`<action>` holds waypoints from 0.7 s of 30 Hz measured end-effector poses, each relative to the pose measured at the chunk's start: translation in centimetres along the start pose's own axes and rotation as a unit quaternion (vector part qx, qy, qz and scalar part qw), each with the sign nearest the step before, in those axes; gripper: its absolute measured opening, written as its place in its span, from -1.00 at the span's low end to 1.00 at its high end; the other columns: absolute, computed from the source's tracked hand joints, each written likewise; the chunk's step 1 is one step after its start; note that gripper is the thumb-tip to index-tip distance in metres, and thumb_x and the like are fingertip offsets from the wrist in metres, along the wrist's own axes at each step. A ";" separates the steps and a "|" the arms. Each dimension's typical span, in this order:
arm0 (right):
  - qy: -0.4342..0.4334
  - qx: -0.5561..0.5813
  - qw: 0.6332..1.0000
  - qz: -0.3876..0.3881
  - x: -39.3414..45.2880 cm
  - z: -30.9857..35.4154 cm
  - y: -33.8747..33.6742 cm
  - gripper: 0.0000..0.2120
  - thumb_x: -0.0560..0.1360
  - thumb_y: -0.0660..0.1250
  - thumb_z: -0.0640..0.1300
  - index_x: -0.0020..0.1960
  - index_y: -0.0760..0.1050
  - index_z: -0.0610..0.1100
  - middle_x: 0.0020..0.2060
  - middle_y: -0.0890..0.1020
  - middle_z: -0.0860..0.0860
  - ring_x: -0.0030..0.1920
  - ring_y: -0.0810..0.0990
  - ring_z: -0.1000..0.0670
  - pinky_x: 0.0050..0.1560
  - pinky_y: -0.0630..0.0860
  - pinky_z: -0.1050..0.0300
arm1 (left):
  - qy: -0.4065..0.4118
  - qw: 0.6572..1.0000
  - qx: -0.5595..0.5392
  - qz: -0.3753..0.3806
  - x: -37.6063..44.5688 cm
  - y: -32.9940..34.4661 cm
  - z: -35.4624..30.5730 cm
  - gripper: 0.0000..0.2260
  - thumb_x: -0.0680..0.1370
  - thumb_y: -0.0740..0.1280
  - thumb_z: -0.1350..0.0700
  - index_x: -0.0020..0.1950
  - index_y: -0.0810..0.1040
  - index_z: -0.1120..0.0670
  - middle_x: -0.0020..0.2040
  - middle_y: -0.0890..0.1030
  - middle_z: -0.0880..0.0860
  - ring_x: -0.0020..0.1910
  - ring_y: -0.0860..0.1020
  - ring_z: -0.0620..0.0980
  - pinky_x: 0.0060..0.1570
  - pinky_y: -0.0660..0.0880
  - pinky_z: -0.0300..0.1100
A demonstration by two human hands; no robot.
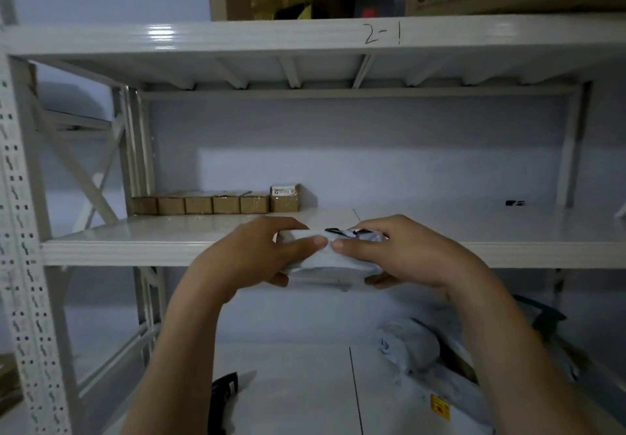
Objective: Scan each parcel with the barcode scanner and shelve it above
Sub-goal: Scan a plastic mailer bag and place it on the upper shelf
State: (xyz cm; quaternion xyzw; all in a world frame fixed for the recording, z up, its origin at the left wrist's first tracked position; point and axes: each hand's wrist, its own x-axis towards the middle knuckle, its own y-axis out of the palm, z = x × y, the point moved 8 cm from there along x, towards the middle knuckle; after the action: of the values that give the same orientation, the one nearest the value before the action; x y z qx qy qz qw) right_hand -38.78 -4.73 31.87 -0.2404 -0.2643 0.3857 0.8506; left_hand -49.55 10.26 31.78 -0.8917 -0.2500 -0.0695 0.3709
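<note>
Reaching forward, the left hand (252, 253) grips the left end of a white parcel (330, 263), thumb on top, fingers beneath. The right hand (394, 251) pinches its right end likewise. Parcel sits at the shelf's (135, 241) near edge.

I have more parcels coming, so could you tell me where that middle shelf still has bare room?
The middle shelf is bare from the row of small cardboard boxes at the back left across to the small dark item far right. Both hands hold a white parcel at its front edge.
</note>
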 end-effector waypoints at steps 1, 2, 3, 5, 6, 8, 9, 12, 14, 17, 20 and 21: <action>-0.021 -0.009 1.000 -0.010 -0.3 0.9 -0.7 -0.60 0.40 0.42 0.30 0.02 0.67 0.01 0.00 0.68 -0.10 0.02 0.68 -0.16 0.02 0.68 -0.10 | 0.017 1.000 0.005 -0.014 -0.3 -0.6 -0.7 -0.41 0.23 0.34 -0.47 0.17 0.58 -0.24 -0.03 0.64 -0.01 -0.24 0.70 -0.09 -0.06 0.65 -0.10; -0.045 -0.021 0.999 -0.020 -0.5 1.8 -1.4 -0.61 0.39 0.40 0.34 0.00 0.67 0.07 -0.05 0.69 -0.01 -0.01 0.69 -0.11 0.01 0.68 -0.05 | 0.039 0.999 0.008 -0.032 -0.5 -1.3 -1.6 -0.47 0.25 0.34 -0.46 0.14 0.59 -0.26 -0.09 0.65 -0.04 -0.27 0.70 -0.13 -0.12 0.65 -0.17; -0.068 -0.036 0.997 -0.031 -0.7 2.6 -2.1 -0.61 0.39 0.37 0.37 0.02 0.66 0.12 -0.09 0.69 0.09 -0.04 0.69 -0.03 -0.04 0.67 0.01 | 0.065 0.996 0.012 -0.053 -0.8 -1.9 -2.6 -0.54 0.29 0.33 -0.44 0.10 0.59 -0.28 -0.16 0.66 -0.08 -0.30 0.68 -0.18 -0.22 0.63 -0.29; -0.099 -0.060 0.991 -0.060 -0.4 3.4 -3.0 -0.59 0.39 0.34 0.42 0.10 0.62 0.21 -0.01 0.68 0.22 -0.01 0.65 0.14 -0.02 0.57 0.13 | 0.110 0.988 0.044 -0.102 -0.6 -2.8 -4.0 -0.64 0.36 0.32 -0.41 0.07 0.59 -0.30 -0.23 0.66 -0.15 -0.31 0.63 -0.26 -0.38 0.51 -0.45; -0.104 -0.062 0.990 -0.078 0.3 3.3 -3.4 -0.55 0.38 0.35 0.42 0.16 0.60 0.22 0.07 0.66 0.25 0.06 0.61 0.17 0.07 0.55 0.14 | 0.118 0.983 0.061 -0.124 0.0 -3.0 -4.1 -0.67 0.39 0.31 -0.40 0.07 0.57 -0.32 -0.20 0.65 -0.18 -0.27 0.61 -0.25 -0.39 0.48 -0.45; -0.107 -0.055 0.986 -0.116 2.4 2.4 -3.7 -0.49 0.39 0.38 0.38 0.26 0.57 0.18 0.21 0.60 0.23 0.18 0.55 0.15 0.15 0.49 0.15 | 0.108 0.979 0.063 -0.159 2.1 -2.9 -3.3 -0.67 0.42 0.33 -0.36 0.11 0.56 -0.29 -0.13 0.61 -0.18 -0.20 0.57 -0.22 -0.33 0.44 -0.37; -0.106 -0.052 0.984 -0.130 3.7 1.6 -3.6 -0.48 0.41 0.40 0.34 0.30 0.55 0.15 0.26 0.58 0.21 0.20 0.52 0.14 0.12 0.45 0.18 | 0.102 0.978 0.059 -0.170 3.4 -2.5 -2.6 -0.67 0.43 0.34 -0.33 0.12 0.56 -0.25 -0.11 0.58 -0.20 -0.17 0.55 -0.22 -0.32 0.41 -0.36; -0.079 -0.035 0.987 -0.137 7.9 -2.0 -2.8 -0.48 0.46 0.43 0.23 0.35 0.53 0.05 0.33 0.54 0.11 0.24 0.48 0.11 0.11 0.35 0.26 | 0.102 0.974 0.064 -0.195 7.5 -0.6 0.0 -0.66 0.47 0.39 -0.22 0.17 0.56 -0.10 -0.11 0.58 -0.15 -0.15 0.54 -0.15 -0.27 0.40 -0.36; -0.055 -0.035 0.990 -0.126 10.6 -4.8 -2.2 -0.51 0.47 0.46 0.16 0.34 0.54 0.00 0.36 0.53 0.07 0.32 0.49 0.05 0.17 0.33 0.28 | 0.089 0.974 0.062 -0.199 10.0 0.7 2.4 -0.64 0.47 0.43 -0.15 0.19 0.57 0.00 -0.07 0.63 -0.03 -0.12 0.58 -0.08 -0.22 0.45 -0.34; -0.027 -0.049 0.991 -0.122 14.1 -7.7 -1.9 -0.57 0.47 0.49 0.04 0.30 0.56 -0.03 0.33 0.55 -0.01 0.25 0.54 0.01 0.07 0.38 0.33 | 0.072 0.977 0.058 -0.190 13.3 1.9 5.0 -0.73 0.49 0.46 -0.01 0.13 0.57 0.06 -0.04 0.67 0.08 -0.11 0.61 -0.06 -0.21 0.48 -0.37; -0.002 -0.096 0.987 -0.130 16.9 -9.2 -1.7 -0.58 0.46 0.52 -0.02 0.28 0.59 -0.08 0.27 0.60 -0.09 0.18 0.60 -0.07 0.04 0.47 0.24 | 0.081 0.977 0.087 -0.176 15.9 2.1 5.9 -0.90 0.55 0.40 0.11 0.04 0.62 0.08 -0.02 0.68 0.08 -0.14 0.62 -0.06 -0.14 0.55 -0.29; 0.005 -0.124 0.982 -0.140 17.8 -9.5 -1.6 -0.59 0.46 0.52 -0.03 0.27 0.59 -0.09 0.25 0.62 -0.10 0.17 0.62 -0.10 0.05 0.50 0.20 | 0.089 0.974 0.118 -0.172 16.6 2.2 6.0 -0.90 0.57 0.35 0.13 0.03 0.63 0.09 -0.03 0.69 0.09 -0.13 0.64 -0.02 -0.11 0.57 -0.20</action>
State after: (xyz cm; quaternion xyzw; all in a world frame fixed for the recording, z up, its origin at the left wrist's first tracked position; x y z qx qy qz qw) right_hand -21.90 6.30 30.48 -0.3064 -0.3372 0.2263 0.8609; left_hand -34.42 19.64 31.24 -0.7755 -0.3724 -0.1814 0.4764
